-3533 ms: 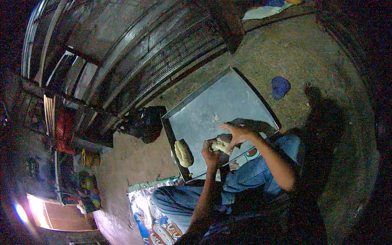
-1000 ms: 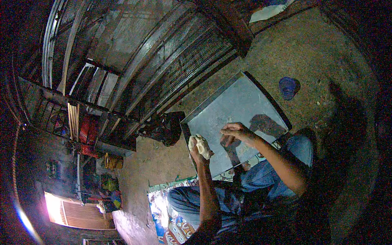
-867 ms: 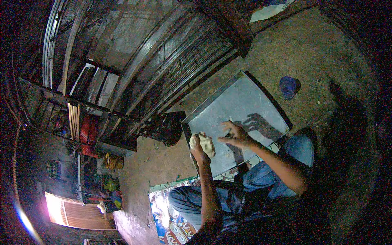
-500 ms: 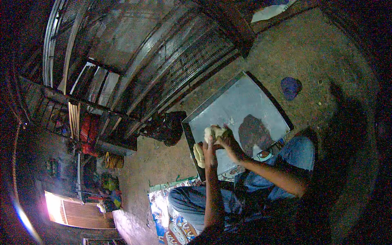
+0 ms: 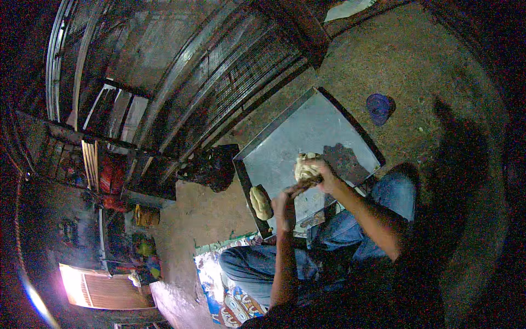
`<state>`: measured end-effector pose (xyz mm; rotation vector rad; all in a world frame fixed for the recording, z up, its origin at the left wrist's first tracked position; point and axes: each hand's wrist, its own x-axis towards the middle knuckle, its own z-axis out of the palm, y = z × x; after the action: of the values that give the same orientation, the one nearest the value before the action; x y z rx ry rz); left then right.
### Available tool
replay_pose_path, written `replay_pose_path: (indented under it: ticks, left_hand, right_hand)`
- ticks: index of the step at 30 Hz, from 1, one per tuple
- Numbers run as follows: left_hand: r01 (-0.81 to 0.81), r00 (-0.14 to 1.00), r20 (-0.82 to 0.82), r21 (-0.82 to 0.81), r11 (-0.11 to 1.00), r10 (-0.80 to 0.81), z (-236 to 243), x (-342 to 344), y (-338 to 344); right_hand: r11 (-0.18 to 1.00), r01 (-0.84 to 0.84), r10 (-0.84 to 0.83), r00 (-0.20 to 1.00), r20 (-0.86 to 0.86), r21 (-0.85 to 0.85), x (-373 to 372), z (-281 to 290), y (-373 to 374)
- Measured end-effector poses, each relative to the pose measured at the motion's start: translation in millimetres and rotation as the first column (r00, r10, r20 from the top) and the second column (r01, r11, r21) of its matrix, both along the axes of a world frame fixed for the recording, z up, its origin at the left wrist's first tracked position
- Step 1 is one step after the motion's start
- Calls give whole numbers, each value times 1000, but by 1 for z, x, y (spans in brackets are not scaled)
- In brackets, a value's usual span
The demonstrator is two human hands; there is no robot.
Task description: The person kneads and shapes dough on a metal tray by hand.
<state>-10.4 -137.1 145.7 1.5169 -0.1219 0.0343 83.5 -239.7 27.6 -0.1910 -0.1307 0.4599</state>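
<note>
A pale lump of dough (image 5: 307, 168) is held just above a shallow grey metal tray (image 5: 285, 131) with dark raised edges. My right hand (image 5: 330, 179) wraps round its right side. From the near left, my left hand (image 5: 286, 207) reaches over with its fingers closed against the dough's lower side. A second, longer piece of dough (image 5: 260, 203) lies at the tray's left edge, close to my left hand. The fingertips are partly hidden and slightly blurred.
My jeans-clad legs (image 5: 249, 268) are folded at the tray's near side, on a patterned mat (image 5: 235, 304). A purple round object (image 5: 379, 108) sits on the floor beyond the tray. Left of the tray lies a dark bundle (image 5: 216, 167), near a wooden and mesh frame (image 5: 241, 82).
The dough has moved right with my right hand. My left hand has drawn nearer to me and away from the long dough piece, which now shows fully. The whole view has shifted slightly.
</note>
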Motion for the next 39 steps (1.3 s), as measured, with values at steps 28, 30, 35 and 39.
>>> replay_pose_path:
  ticks: [28,30,35,39]
  left_hand:
    - [255,966,221,-894,369,-131,-103,-17,41]
    - [-209,966,-83,-805,555,243,-135,-49,83]
    - [-602,796,-455,-663,444,399,-79,-61,114]
    - [-526,849,-399,-705,477,347,-79,-72,117]
  right_hand:
    - [104,630,565,599,567,-770,-133,65,36]
    - [85,723,636,490,596,-686,-164,104,46]
    - [559,253,361,782,507,-789,-198,115,29]
    - [271,592,290,702,651,-759,-199,98,30]
